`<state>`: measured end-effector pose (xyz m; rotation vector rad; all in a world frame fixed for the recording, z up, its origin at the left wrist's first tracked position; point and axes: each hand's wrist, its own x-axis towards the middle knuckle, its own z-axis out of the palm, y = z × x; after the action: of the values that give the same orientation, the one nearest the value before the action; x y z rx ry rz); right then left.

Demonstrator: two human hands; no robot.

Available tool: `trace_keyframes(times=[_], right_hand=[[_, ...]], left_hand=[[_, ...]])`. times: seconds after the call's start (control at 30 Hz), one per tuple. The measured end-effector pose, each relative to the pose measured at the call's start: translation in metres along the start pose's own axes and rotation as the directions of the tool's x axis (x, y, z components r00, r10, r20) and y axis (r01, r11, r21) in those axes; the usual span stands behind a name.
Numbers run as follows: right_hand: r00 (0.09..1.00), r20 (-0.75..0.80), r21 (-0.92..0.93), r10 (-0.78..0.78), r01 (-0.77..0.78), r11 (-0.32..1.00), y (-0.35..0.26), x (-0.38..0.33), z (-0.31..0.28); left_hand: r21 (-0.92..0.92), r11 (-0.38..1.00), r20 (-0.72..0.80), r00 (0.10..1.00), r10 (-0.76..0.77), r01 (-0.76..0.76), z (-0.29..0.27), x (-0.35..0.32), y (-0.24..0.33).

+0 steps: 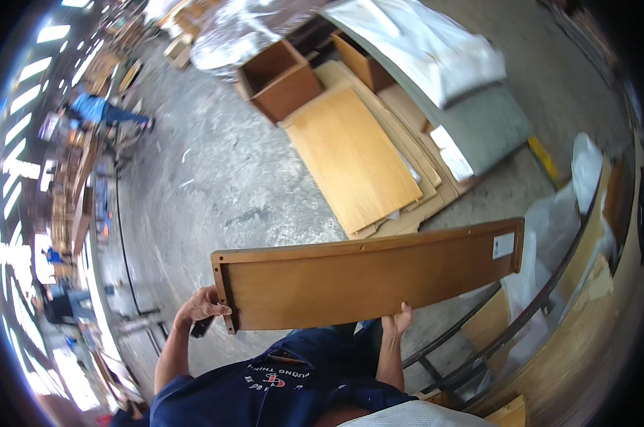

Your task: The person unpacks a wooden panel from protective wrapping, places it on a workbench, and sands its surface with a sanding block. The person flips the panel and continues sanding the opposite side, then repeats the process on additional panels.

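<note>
Long brown wooden panel w/ raised rim along top and ends, white sticker near right end, held level above grey concrete floor. Left hand fingers clamped on its left end; right hand under bottom edge, fingers pressed up against it. Light wooden boards stacked on floor beyond.
</note>
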<state>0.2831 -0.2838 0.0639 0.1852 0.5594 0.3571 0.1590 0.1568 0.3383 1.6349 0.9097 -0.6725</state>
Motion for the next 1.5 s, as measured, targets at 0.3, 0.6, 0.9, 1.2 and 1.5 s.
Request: trace_keyframes(times=[0.3,0.6,0.9,1.2,1.5], right_hand=[[0.933,0.101,-0.372,0.346,-0.287,0.883,0.182,-0.007,0.112],[0.735,0.253,-0.628,0.629,-0.37,0.685,0.47,0.134,0.263],[0.618,0.369,-0.86,0.694,-0.057,0.507,0.727,0.271,0.39],[0.413,0.584,-0.8,0.699,0.144,0.582,0.926,0.457,0.449],[0.274,0.506,-0.848,0.818,-0.015,0.53,1.17,0.627,0.531]], left_hand=[[-0.431,0.901,-0.102,0.995,0.001,-0.045,-0.129,-0.083,-0.168],[-0.728,0.609,-0.288,0.947,0.145,-0.315,-0.331,-0.051,-0.191],[-0.603,0.519,-0.589,0.777,0.223,-0.606,-0.543,-0.02,-0.156],[-0.489,0.671,-0.626,0.76,0.175,-0.557,-0.73,0.088,-0.096],[-0.541,0.613,-0.731,0.682,-0.004,-0.576,-0.949,0.177,-0.004]])
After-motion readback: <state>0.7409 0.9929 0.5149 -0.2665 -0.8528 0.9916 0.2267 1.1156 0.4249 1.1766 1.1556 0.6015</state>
